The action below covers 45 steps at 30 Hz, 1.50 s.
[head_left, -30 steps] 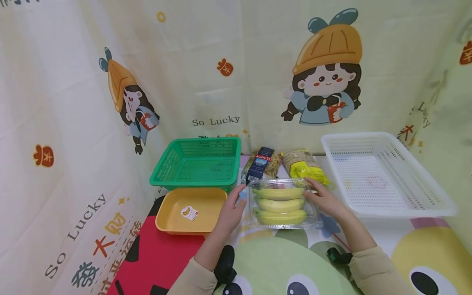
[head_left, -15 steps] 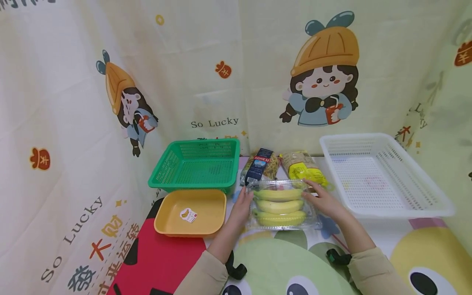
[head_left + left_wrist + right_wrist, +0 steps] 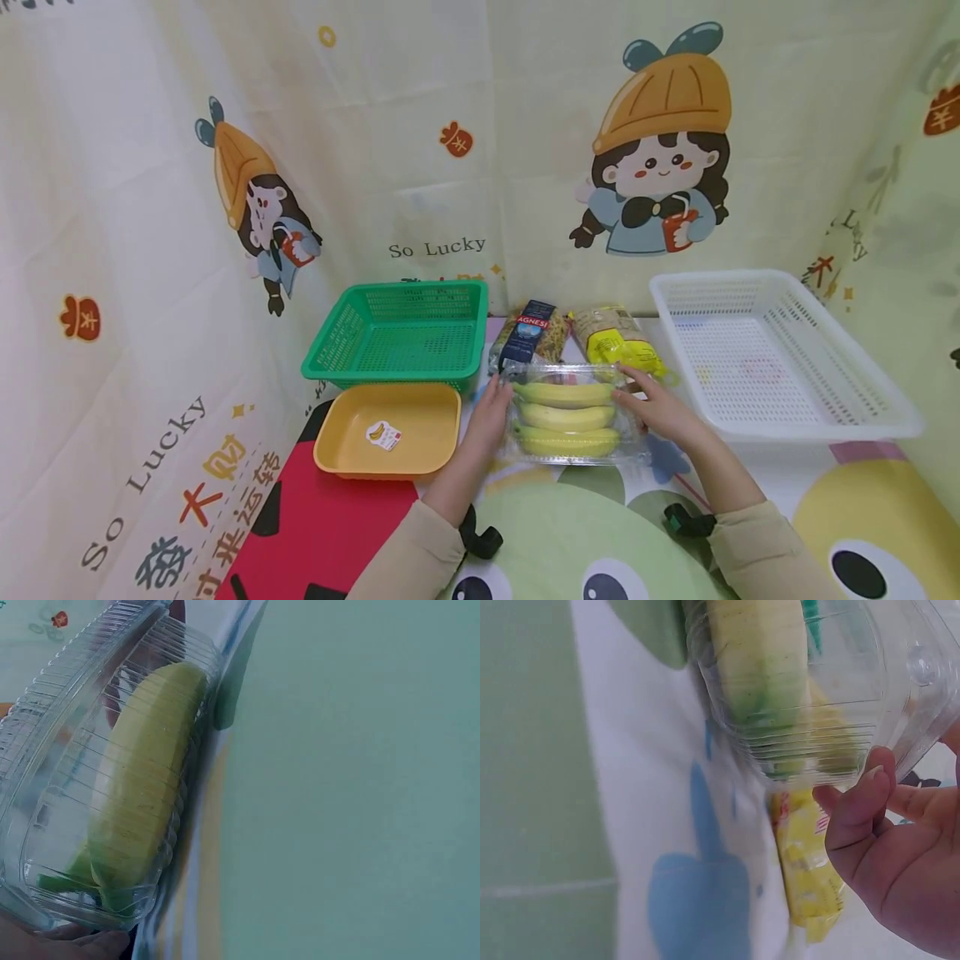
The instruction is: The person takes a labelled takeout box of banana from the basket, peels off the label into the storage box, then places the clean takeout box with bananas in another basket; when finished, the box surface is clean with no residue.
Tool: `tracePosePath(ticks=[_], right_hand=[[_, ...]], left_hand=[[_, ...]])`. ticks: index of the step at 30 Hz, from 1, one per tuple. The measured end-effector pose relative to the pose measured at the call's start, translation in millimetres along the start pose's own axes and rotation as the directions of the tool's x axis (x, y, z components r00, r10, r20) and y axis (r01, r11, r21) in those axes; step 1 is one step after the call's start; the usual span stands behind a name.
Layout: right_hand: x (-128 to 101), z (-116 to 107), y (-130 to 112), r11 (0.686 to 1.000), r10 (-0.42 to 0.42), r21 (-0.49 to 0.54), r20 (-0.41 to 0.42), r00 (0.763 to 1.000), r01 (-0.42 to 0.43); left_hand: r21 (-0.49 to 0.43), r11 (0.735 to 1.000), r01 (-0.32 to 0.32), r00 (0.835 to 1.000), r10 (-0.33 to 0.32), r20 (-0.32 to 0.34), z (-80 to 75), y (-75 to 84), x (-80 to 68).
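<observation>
A clear plastic clamshell box (image 3: 564, 457) with 3 yellow-green bananas (image 3: 567, 418) inside lies in the middle of the table, its lid down. My left hand (image 3: 489, 418) holds its left side; only some fingertips show at the box's end in the left wrist view. On the opposite side my right hand (image 3: 660, 407) grips the edge. The right wrist view shows the right fingers (image 3: 862, 806) curled against the box's corner. One banana (image 3: 146, 780) is seen through the ribbed wall in the left wrist view.
A yellow tub (image 3: 423, 442) with a banana sticker stands left, in front of a green basket (image 3: 397, 379). Behind the box lie a pasta bag (image 3: 531, 333) and a yellow-labelled bag (image 3: 617, 340). A white basket (image 3: 817, 375) stands right; a printed cloth hangs behind.
My left hand has moved right from beside the box onto its left side. The right hand stays at the right edge. The box has barely shifted.
</observation>
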State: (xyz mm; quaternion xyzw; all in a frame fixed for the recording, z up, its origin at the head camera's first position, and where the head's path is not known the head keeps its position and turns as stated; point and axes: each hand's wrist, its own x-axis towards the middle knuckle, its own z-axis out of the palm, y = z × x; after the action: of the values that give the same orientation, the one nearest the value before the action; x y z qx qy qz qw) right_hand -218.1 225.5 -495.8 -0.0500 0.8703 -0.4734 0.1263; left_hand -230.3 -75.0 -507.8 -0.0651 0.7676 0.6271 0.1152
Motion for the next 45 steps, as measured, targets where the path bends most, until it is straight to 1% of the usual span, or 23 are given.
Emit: tracePosePath(ticks=[4, 6, 8, 9, 13, 17, 22, 24, 27, 28, 31, 32, 34, 35, 36, 37, 39, 42, 45], right_hand=[[-1.7, -3.5, -10.1, 1.000, -0.015, 0.014, 0.002, 1.000, 0.015], [-4.1, -7.1, -17.0, 0.999, -0.035, 0.011, -0.002, 0.999, 0.035], [-7.1, -10.8, -24.3, 0.999, -0.048, -0.002, -0.007, 0.999, 0.048], [-8.4, -12.7, -27.6, 0.998, -0.054, -0.011, -0.009, 0.998, 0.054], [-11.6, -17.6, -41.7, 0.997, -0.070, -0.034, -0.013, 0.997, 0.070], [-9.5, -22.1, -57.7, 0.996, -0.074, -0.051, -0.027, 0.997, 0.072], [-5.3, -26.8, -83.8, 0.997, -0.076, -0.017, -0.023, 0.997, 0.075], [-0.9, -26.4, -90.9, 0.997, -0.079, 0.019, -0.013, 0.997, 0.079], [6.6, -23.4, -98.5, 0.993, -0.086, 0.087, -0.008, 0.996, 0.086], [12.3, -21.8, -97.1, 0.991, -0.082, 0.100, -0.013, 0.997, 0.083], [21.0, -16.3, -107.7, 0.990, -0.090, 0.110, -0.031, 0.995, 0.093], [23.6, -14.3, -112.3, 0.992, -0.086, 0.089, -0.037, 0.996, 0.089], [30.3, -10.7, -121.8, 0.992, -0.090, 0.087, -0.047, 0.995, 0.094], [33.7, -8.8, -126.2, 0.991, -0.093, 0.091, -0.049, 0.994, 0.097], [37.3, -7.2, -130.1, 0.988, -0.094, 0.120, -0.047, 0.994, 0.099], [40.7, -5.6, -133.8, 0.984, -0.096, 0.144, -0.040, 0.995, 0.100], [47.5, -2.4, -140.3, 0.968, -0.089, 0.233, -0.027, 0.996, 0.093], [56.6, 2.7, -149.1, 0.943, -0.072, 0.326, -0.004, 0.997, 0.069], [65.7, 8.5, -157.1, 0.940, -0.052, 0.337, 0.008, 0.999, 0.046]], left_hand=[[0.023, 1.000, -0.013, 1.000, 0.014, -0.009, -2.8, 11.1, -5.3], [0.053, 0.998, -0.028, 0.999, 0.029, -0.018, -4.7, 19.2, -9.9], [0.063, 0.997, -0.043, 0.999, 0.044, -0.018, -7.1, 28.2, -14.3], [0.066, 0.996, -0.060, 0.998, 0.061, -0.017, -8.7, 32.5, -16.1], [0.052, 0.993, -0.103, 0.995, 0.104, -0.006, -16.5, 48.0, -20.2], [0.047, 0.991, -0.122, 0.992, 0.123, -0.007, -26.1, 61.6, -20.8], [0.024, 0.989, -0.143, 0.989, 0.144, -0.034, -41.8, 78.4, -15.7], [0.003, 0.988, -0.151, 0.987, 0.151, -0.045, -50.1, 84.9, -11.5], [-0.055, 0.987, -0.148, 0.988, 0.146, -0.045, -64.7, 94.2, -5.5], [-0.079, 0.986, -0.146, 0.989, 0.143, -0.045, -70.2, 96.9, -3.5], [-0.147, 0.981, -0.125, 0.992, 0.118, -0.050, -86.8, 103.6, 1.1], [-0.162, 0.979, -0.123, 0.992, 0.114, -0.059, -92.1, 105.6, 2.4], [-0.191, 0.973, -0.129, 0.990, 0.115, -0.084, -101.6, 109.4, 5.4], [-0.201, 0.971, -0.132, 0.989, 0.115, -0.098, -105.7, 110.7, 6.9], [-0.209, 0.968, -0.138, 0.987, 0.117, -0.109, -109.5, 111.8, 8.5], [-0.214, 0.966, -0.143, 0.986, 0.119, -0.121, -113.1, 112.5, 10.3], [-0.213, 0.967, -0.140, 0.985, 0.114, -0.129, -119.9, 112.5, 14.3], [-0.181, 0.977, -0.113, 0.989, 0.093, -0.114, -131.0, 110.2, 20.0], [-0.109, 0.991, -0.074, 0.993, 0.064, -0.095, -142.8, 108.2, 24.3]])
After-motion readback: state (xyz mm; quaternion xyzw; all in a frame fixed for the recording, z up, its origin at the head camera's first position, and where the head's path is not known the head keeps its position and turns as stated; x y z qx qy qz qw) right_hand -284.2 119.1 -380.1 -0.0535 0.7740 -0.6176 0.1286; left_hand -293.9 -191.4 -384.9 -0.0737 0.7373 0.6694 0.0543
